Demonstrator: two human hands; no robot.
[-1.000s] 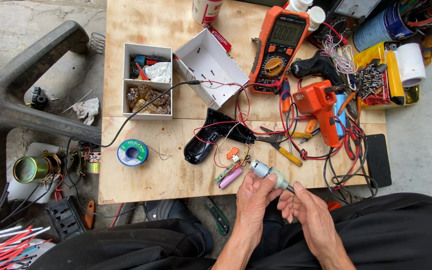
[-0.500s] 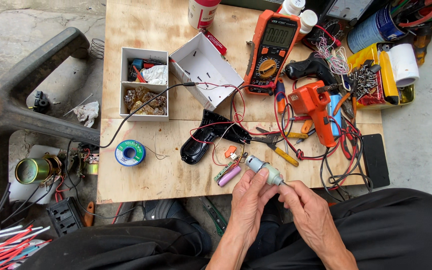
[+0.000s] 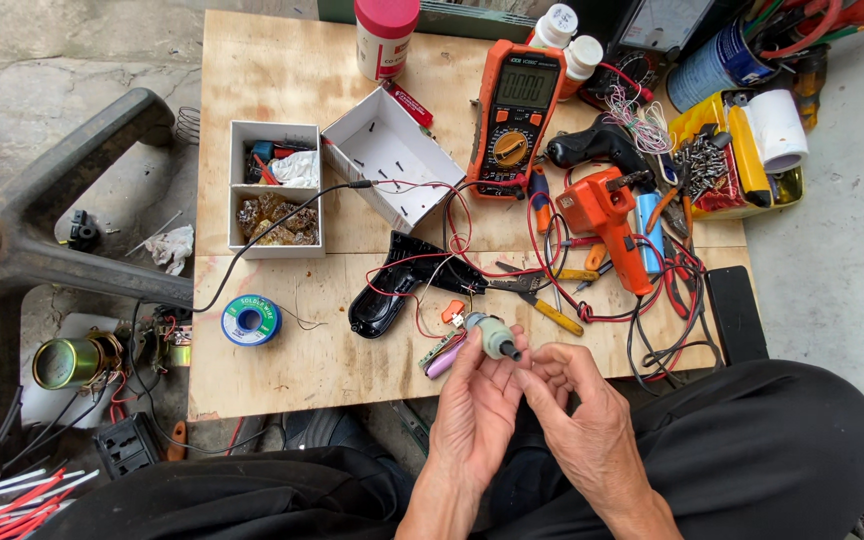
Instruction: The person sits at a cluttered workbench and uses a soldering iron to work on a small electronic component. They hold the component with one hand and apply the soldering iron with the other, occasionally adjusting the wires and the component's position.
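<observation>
- My left hand [image 3: 477, 400] had its grip closed around a small grey-green motor [image 3: 493, 335], fingers wrapped about the body and the thumb lying along its side, with the dark shaft end pointing toward 4 o'clock.
- My right hand [image 3: 577, 400] hovered just at 4 o'clock of the motor, thumb and forefinger pinched nearly together close to the shaft tip; I could not tell whether that grip held anything or touched the shaft.
- The motor sat above the near edge of the plywood counter [image 3: 282, 70], at about 6 o'clock of the board, with red and white wires [image 3: 432, 275] running from it toward 11 o'clock.
- A purple cylindrical cell [image 3: 444, 358] lay on the counter just at 9 o'clock of the motor, touching my left fingers.
- A black plastic tool shell [image 3: 392, 295] lay at 10 o'clock of the motor, near it.
- A blue solder spool [image 3: 250, 320] lay well apart at 9 o'clock.
- The orange multimeter [image 3: 514, 120] stood at 12 o'clock, and the orange drill body [image 3: 607, 220] at 1 o'clock.
- Yellow-handled pliers [image 3: 547, 310] lay just at 1 o'clock of the motor.
</observation>
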